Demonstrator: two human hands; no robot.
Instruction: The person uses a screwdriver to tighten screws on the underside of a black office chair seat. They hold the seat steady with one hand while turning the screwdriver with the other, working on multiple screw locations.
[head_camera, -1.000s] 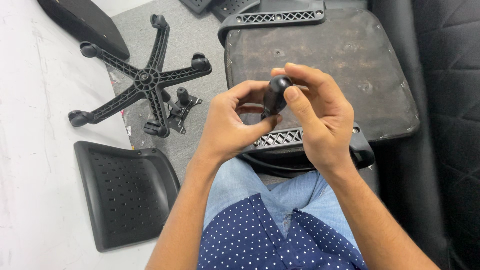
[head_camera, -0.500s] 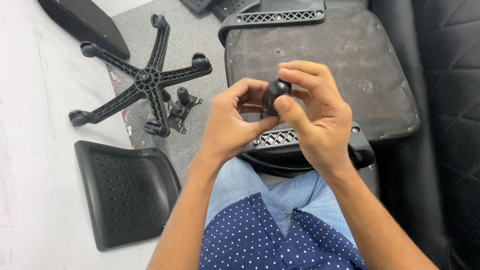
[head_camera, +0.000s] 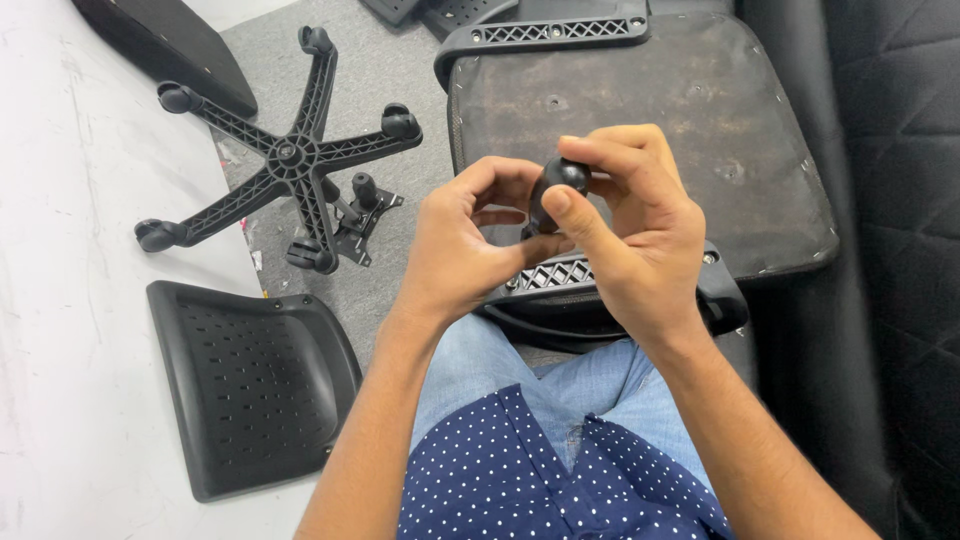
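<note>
While I sit over the upturned chair seat (head_camera: 690, 120), my left hand (head_camera: 462, 245) and right hand (head_camera: 640, 225) pinching one black caster wheel (head_camera: 556, 185) between fingertips, five-star base (head_camera: 290, 155) at ten o'clock on the floor

black caster wheel (head_camera: 556, 190) | small, rounded, glossy | held between both hands' fingertips, above upturned seat

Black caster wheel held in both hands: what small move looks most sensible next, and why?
Probably carry the caster wheel toward the star-shaped chair base on the floor at the left. Both the left hand and right hand pinch it above the upturned seat, apart from the base.
</note>
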